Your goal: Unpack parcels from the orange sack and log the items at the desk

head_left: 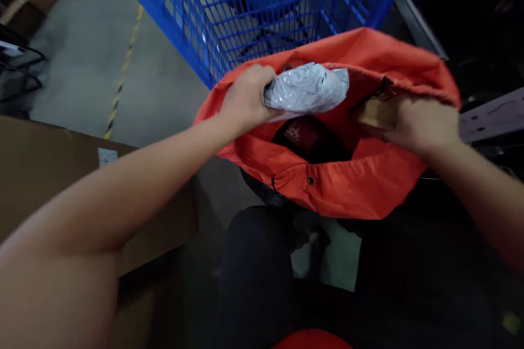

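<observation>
An orange drawstring bag (360,191) gapes open below me, its mouth facing up. My left hand (249,95) grips a shiny grey-white plastic-wrapped package (311,87) over the bag's left side. At the right side of the mouth, my right hand (426,120) is closed around a small tan, box-like item (376,113), partly hidden by the fingers and the bag's rim. Deep inside the bag lies a dark item with a red panel and pale lettering (295,133). A small black cord hangs at the near edge.
A blue plastic basket (192,38) with lattice walls stands just beyond the bag. Cardboard boxes (53,174) sit on the left. Yellow-black tape (123,73) runs along the grey floor. Metal rails and dark equipment stand at the right.
</observation>
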{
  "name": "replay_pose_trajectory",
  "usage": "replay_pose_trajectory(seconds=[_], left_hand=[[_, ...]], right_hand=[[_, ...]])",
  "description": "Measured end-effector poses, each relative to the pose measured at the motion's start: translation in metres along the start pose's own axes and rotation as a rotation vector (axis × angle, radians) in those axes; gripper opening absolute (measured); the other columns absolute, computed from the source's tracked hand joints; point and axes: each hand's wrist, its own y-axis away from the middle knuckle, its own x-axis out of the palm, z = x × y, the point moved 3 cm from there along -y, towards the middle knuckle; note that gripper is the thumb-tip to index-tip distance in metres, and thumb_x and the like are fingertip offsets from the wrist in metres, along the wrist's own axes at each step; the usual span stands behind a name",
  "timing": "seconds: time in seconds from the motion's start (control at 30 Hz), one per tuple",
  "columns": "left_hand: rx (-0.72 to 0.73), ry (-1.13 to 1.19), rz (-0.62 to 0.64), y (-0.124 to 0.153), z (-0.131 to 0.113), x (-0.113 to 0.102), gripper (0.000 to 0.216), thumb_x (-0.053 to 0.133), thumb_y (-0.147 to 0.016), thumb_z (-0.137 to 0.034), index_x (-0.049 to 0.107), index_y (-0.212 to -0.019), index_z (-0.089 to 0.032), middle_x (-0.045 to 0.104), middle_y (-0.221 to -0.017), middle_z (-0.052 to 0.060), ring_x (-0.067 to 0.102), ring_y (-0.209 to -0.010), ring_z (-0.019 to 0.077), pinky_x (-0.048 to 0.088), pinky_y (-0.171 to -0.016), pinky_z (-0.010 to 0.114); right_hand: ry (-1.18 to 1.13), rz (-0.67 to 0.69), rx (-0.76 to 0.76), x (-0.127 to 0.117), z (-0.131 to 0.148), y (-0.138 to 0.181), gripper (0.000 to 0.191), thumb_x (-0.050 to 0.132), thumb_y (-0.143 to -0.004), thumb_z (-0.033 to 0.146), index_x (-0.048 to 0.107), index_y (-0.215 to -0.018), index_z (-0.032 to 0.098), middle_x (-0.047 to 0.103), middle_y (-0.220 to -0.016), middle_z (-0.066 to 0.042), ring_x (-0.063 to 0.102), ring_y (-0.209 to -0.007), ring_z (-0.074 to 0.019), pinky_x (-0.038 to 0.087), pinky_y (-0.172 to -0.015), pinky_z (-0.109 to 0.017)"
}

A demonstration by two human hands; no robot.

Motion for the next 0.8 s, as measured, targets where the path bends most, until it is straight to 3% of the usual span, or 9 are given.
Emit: replay_pose_trajectory(seconds=[0.1,0.2,0.33,0.47,0.67,0.8], left_hand=[[-0.152,0.239,-0.116,0.018,0.005,0.028,0.045,0.091,-0.057,-0.038,0.060,-0.084,-0.020,0.061,-0.085,0.000,0.055,-0.085,0.0210,0.044,-0.082,0.036],[-0.379,0.527,-0.250,0.035,0.013,0.051,0.042,0.089,-0.058,-0.036,0.063,-0.084,-0.017,0.063,-0.081,0.000,0.059,-0.080,0.0202,0.045,-0.076,0.033],[-0.763,1.064,-0.432,0.056,0.030,0.066,0.044,0.090,-0.058,-0.031,0.066,-0.092,-0.016,0.070,-0.084,0.002,0.065,-0.079,0.0197,0.051,-0.076,0.033],[-1.030,1.355,-0.532,0.090,0.039,0.063,0.043,0.089,-0.061,-0.024,0.067,-0.097,-0.015,0.075,-0.089,0.006,0.071,-0.090,0.0229,0.055,-0.091,0.038],[-1.168,1.522,-0.495,0.162,0.018,0.065,0.046,0.080,-0.075,-0.041,0.068,-0.108,-0.012,0.075,-0.111,0.020,0.069,-0.111,0.0369,0.054,-0.100,0.056],[-1.222,1.538,-0.670,0.209,-0.001,0.078,0.052,0.083,-0.072,-0.037,0.063,-0.116,-0.018,0.074,-0.120,0.014,0.064,-0.122,0.0337,0.053,-0.105,0.050]], right_hand=[[-0.083,0.037,-0.112,0.031,0.024,0.011,0.079,0.065,-0.073,0.078,0.063,-0.112,0.008,0.068,-0.099,-0.022,0.065,-0.087,-0.0324,0.049,-0.074,-0.044],[-0.311,0.044,-0.291,0.052,0.038,0.025,0.067,0.076,-0.072,0.055,0.059,-0.119,0.011,0.066,-0.112,-0.019,0.063,-0.103,-0.0327,0.051,-0.089,-0.044],[-0.610,0.055,-0.362,0.047,0.044,0.049,0.072,0.079,-0.067,0.045,0.056,-0.128,0.014,0.063,-0.125,-0.016,0.061,-0.114,-0.0342,0.050,-0.099,-0.050],[-0.829,0.131,-0.209,0.029,0.030,0.081,0.081,0.084,-0.062,0.053,0.057,-0.132,0.022,0.066,-0.125,-0.011,0.065,-0.110,-0.0349,0.054,-0.097,-0.052],[-1.163,0.279,0.089,0.015,0.011,0.120,0.077,0.083,-0.061,0.058,0.062,-0.130,0.030,0.066,-0.129,-0.010,0.064,-0.115,-0.0376,0.058,-0.096,-0.053],[-1.269,0.235,0.260,0.000,0.004,0.138,0.077,0.087,-0.049,0.056,0.067,-0.120,0.037,0.068,-0.125,-0.010,0.063,-0.116,-0.0411,0.056,-0.098,-0.058]])
